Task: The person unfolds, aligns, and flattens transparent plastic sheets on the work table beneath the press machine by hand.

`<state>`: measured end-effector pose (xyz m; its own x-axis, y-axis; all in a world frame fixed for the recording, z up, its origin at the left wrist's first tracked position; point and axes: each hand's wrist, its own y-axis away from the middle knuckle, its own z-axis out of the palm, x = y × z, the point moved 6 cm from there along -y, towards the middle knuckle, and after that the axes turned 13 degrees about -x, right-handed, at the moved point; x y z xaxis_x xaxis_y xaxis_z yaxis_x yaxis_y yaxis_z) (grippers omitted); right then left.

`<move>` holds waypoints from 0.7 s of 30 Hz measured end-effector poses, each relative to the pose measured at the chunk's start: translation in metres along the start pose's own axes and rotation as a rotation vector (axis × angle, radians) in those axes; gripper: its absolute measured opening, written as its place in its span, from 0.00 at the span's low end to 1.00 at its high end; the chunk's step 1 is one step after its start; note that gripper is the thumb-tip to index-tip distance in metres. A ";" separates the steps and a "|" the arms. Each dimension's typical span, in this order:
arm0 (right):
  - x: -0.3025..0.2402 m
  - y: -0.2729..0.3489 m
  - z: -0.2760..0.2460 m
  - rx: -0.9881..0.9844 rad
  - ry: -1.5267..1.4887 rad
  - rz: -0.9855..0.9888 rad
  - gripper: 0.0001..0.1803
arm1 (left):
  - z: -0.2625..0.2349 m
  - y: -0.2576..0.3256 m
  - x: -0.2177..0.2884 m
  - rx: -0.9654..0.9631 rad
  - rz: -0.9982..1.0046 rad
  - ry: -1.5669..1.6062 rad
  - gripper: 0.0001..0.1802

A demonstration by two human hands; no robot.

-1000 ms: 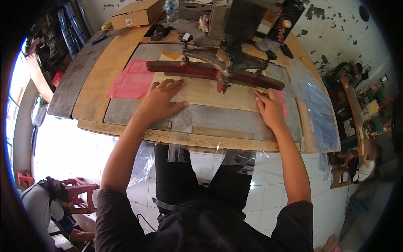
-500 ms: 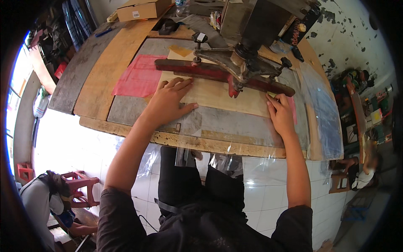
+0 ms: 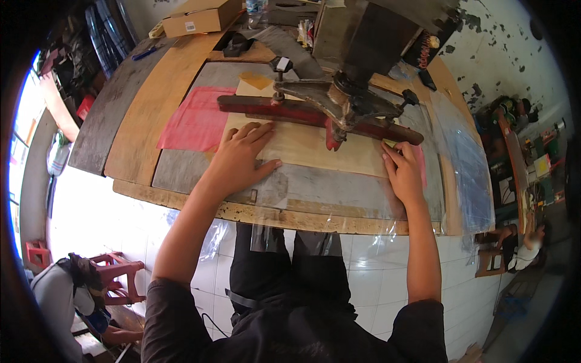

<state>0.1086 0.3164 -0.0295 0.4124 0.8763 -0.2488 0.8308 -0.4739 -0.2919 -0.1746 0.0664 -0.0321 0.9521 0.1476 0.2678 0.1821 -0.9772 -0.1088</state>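
My left hand lies flat, fingers spread, on the left part of a cream sheet. Its thumb reaches toward a clear plastic sheet that hangs over the table's front edge. At the cream sheet's right edge, my right hand has its fingers bent and thumb close to the index finger. Whatever its fingertips hold is too small to make out. Just beyond both hands, a long dark-red press bar spans the sheet beneath a metal bracket.
Pink mesh lies left of my left hand. Clear plastic film covers the table's right side. A black press column rises behind the bar. At the back left stands a cardboard box. Other people sit at both sides.
The view has shifted slightly, so the table and bar sit a little lower in it. Both hands keep their places on the sheet.
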 end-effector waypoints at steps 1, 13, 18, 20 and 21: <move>-0.001 0.002 0.000 0.011 0.015 -0.009 0.15 | 0.001 0.001 0.002 -0.004 0.013 -0.005 0.39; 0.001 0.021 -0.020 -0.096 -0.047 0.055 0.18 | -0.010 0.023 -0.003 0.011 0.016 0.218 0.31; -0.029 0.076 -0.029 -0.254 0.057 0.128 0.25 | -0.014 0.081 -0.003 0.170 -0.062 0.248 0.19; -0.031 0.091 -0.034 -0.200 -0.001 0.174 0.26 | -0.016 0.087 -0.003 0.216 -0.094 0.289 0.18; -0.028 0.096 -0.031 -0.197 0.004 0.176 0.26 | -0.016 0.088 -0.003 0.259 -0.132 0.328 0.17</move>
<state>0.1887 0.2490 -0.0222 0.5579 0.7825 -0.2763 0.8029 -0.5932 -0.0588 -0.1656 -0.0228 -0.0267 0.7957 0.1712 0.5810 0.3920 -0.8768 -0.2784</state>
